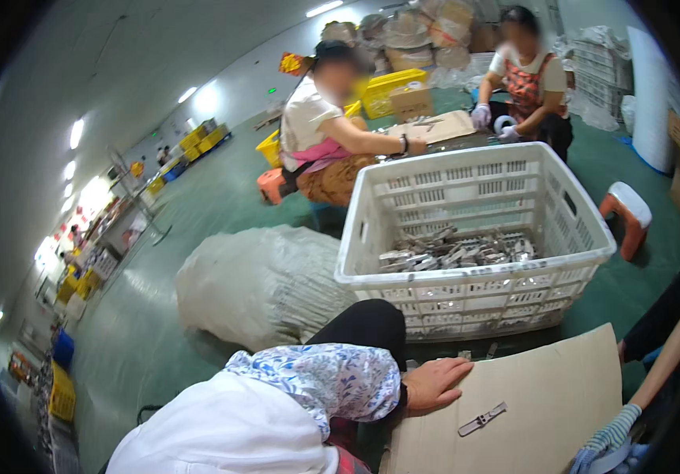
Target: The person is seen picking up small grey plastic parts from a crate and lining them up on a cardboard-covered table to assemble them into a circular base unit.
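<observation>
The left hand [435,385], apparently holding nothing, should press the cardboard [549,379] flat near the metal piece [482,419]; right hand's grip I cannot tell.

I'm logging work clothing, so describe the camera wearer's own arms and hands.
The left hand is ungloved, with a narrow dark band at the wrist. Its loose white fabric sleeve has a blue floral print; beyond it, plain white cloth shows. The right hand is not in view.
</observation>
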`<action>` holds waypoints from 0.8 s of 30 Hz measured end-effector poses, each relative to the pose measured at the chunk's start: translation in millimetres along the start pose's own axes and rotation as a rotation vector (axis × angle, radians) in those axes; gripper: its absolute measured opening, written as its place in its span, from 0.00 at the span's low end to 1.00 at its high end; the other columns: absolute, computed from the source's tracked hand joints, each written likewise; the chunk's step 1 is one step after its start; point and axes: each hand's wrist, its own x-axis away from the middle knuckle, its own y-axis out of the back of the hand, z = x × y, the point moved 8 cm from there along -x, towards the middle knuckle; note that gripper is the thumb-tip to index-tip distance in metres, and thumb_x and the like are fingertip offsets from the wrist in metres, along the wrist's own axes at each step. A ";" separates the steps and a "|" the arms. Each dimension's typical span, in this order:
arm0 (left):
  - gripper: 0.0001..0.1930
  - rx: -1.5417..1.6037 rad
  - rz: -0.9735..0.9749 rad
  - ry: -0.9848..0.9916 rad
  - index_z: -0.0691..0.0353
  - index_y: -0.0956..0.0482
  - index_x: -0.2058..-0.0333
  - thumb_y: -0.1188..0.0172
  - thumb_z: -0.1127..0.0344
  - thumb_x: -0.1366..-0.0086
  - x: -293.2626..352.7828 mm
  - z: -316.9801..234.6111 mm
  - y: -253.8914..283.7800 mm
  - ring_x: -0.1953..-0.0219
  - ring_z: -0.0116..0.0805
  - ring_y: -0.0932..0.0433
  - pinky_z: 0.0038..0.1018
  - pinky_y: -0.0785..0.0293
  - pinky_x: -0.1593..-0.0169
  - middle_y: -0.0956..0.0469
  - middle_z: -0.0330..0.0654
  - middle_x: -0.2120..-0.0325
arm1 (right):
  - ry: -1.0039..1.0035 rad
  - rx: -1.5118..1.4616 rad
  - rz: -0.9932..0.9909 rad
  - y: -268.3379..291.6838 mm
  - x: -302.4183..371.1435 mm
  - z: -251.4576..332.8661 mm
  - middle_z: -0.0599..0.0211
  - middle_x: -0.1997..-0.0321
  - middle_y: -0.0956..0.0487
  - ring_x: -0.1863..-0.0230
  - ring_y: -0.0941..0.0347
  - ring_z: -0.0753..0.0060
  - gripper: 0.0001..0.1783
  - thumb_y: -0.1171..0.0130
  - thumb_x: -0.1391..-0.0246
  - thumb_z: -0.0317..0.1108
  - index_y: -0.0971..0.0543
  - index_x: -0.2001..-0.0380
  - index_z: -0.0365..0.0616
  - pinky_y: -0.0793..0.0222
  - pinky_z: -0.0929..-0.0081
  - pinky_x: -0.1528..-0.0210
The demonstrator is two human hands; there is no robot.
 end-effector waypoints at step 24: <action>0.34 0.027 -0.038 -0.029 0.68 0.40 0.36 0.42 0.57 0.37 2.0 -1.9 4.7 0.37 0.56 0.35 0.43 0.38 0.35 0.36 0.57 0.39 | -0.215 -0.760 -0.506 9.5 141.6 -165.8 0.50 0.36 0.27 0.37 0.32 0.49 0.36 0.42 0.45 0.55 0.27 0.37 0.46 0.39 0.55 0.33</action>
